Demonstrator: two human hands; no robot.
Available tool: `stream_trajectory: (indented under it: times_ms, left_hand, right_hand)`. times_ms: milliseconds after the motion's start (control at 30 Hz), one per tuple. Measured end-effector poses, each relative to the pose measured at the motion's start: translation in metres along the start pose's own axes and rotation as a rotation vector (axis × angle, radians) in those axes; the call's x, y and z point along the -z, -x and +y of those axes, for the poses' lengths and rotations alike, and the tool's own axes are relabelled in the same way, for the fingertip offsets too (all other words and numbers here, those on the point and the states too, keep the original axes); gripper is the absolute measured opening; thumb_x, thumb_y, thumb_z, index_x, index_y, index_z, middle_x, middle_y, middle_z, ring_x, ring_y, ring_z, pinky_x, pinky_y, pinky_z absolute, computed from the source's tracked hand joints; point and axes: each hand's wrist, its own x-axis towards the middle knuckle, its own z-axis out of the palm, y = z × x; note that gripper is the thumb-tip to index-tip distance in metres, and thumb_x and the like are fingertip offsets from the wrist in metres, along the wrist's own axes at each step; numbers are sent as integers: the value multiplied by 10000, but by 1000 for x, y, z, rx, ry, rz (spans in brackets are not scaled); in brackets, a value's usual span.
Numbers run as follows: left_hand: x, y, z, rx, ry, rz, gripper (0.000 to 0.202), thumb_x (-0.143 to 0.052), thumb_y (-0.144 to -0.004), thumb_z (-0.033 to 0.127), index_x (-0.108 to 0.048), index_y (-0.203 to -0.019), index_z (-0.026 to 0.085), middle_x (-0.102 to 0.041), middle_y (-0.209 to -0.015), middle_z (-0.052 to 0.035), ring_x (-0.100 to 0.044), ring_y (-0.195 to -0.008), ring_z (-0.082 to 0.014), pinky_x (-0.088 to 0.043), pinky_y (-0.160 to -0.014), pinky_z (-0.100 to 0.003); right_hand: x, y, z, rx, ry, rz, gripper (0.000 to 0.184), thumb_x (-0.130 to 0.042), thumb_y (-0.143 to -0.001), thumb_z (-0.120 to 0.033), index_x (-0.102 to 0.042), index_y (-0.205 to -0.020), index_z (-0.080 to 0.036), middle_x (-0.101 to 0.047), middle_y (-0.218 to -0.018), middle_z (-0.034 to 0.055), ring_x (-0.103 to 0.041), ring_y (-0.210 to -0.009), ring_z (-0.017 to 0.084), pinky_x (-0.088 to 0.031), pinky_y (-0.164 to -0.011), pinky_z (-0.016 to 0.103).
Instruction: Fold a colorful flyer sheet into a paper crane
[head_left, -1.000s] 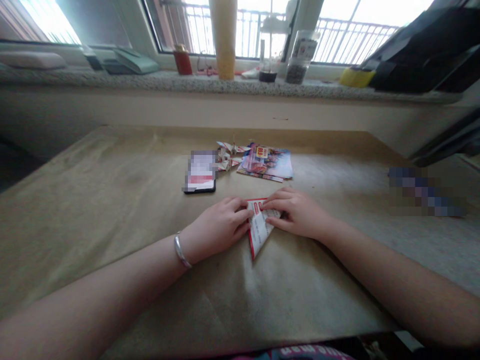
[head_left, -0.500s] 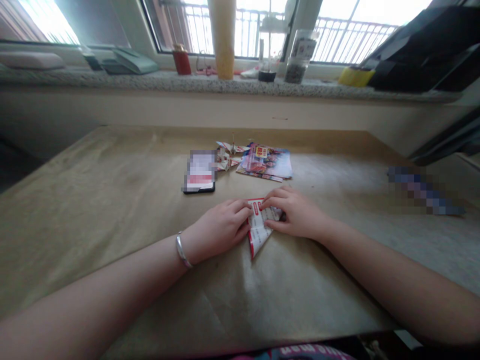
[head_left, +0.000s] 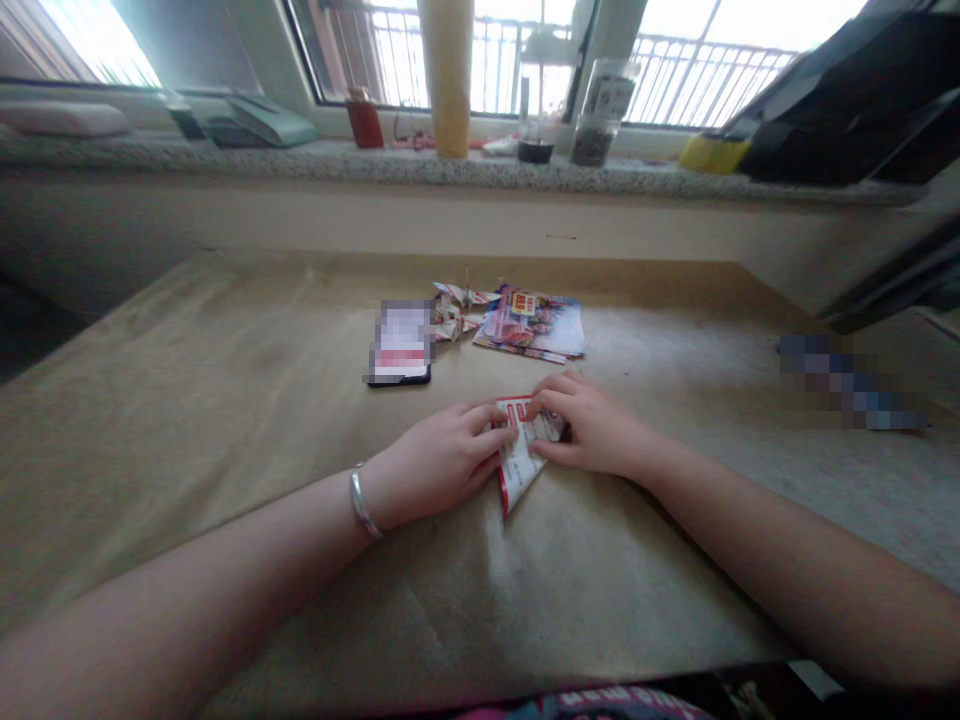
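Note:
A piece of printed paper (head_left: 517,460), white with red edges and folded to a triangle, lies on the table with one point toward me. My left hand (head_left: 454,450), a silver bracelet on its wrist, presses the paper's left edge, with the index finger reaching over the print. From the other side my right hand (head_left: 585,425) holds the right part between a bent index finger and the thumb. Fingers cover the paper's upper corners in part. Beyond the hands lie folded paper cranes (head_left: 457,312) and a stack of colourful leaflets (head_left: 536,325).
A phone (head_left: 401,345) with a lit, blurred screen lies left of the cranes. At the table's right is a blurred dark blue strip (head_left: 851,385). Bottles, a red jar (head_left: 364,120) and a black bag (head_left: 817,110) stand on the stone windowsill (head_left: 285,160) behind the table.
My left index finger has slid right, farther onto the paper. My right index finger has shifted slightly right. The paper has stayed in nearly the same place.

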Motion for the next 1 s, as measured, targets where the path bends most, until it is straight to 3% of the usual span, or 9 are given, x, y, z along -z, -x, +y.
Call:
stream_trajectory:
  times_ms: [167,433,767,1000]
  left_hand:
    - [1,0,0,55,45,-14,309,-483,-913,255,-539,-1205,170,-577,-1178,-107,-563,-1067,-217,-490,-929,-380]
    - [3,1,-3,76,59,-56,243,-515,-886,258,-610,-1104,210,-578,-1136,-94,-532,-1094,-238,-445,-956,-438]
    - [-1,-1,-6,82,163,-35,225,-438,-947,260,-622,-1061,199,-570,-1117,-85,-516,-1066,-194,-450,-955,-378]
    - [1,-2,-6,105,186,-53,206,-536,-901,286,-610,-1074,202,-538,-1221,-96,-499,-1132,-214,-449,-976,-396]
  right_hand:
    - [-2,0,2,-9,-7,-7,271,-672,-746,-359,-627,-948,-183,-612,-999,93,-540,-976,242,-448,-884,396]
    - [-3,0,2,-17,7,4,278,-683,-729,-364,-631,-947,-198,-615,-997,85,-538,-978,242,-430,-892,399]
    - [-3,0,-3,-8,76,14,256,-652,-751,-362,-618,-943,-196,-616,-991,88,-533,-970,246,-429,-870,396]
    - [-2,-1,-7,-20,126,11,256,-627,-780,-382,-620,-945,-186,-618,-1007,93,-537,-966,251,-432,-862,399]
